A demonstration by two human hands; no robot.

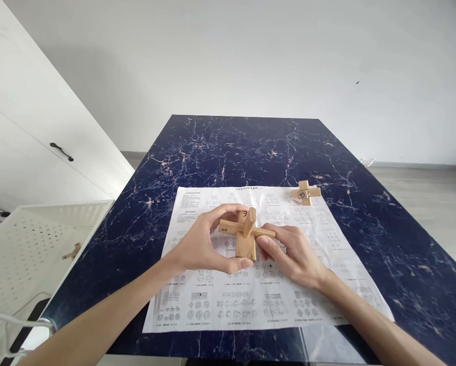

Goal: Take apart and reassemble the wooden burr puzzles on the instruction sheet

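A wooden interlocking puzzle [246,248], a cross of notched bars with "2" written on one arm, is held above the printed sheet. My left hand [203,239] grips it from the left, thumb at the near end of the wide upright bar and fingers at the far end. With thumb and fingers, my right hand [289,249] pinches the arm that points right. Beneath both hands lies the instruction sheet [228,325], covered in small diagrams. A second wooden cross puzzle [306,193], marked with a letter, rests on the sheet's far right corner.
The dark blue marble-patterned table [228,147] extends to a pale wall. On the left stand a white cabinet [41,127] with a black handle and a perforated cream surface [41,234] holding a small wooden piece [72,251]. A white cable [14,318] lies at lower left.
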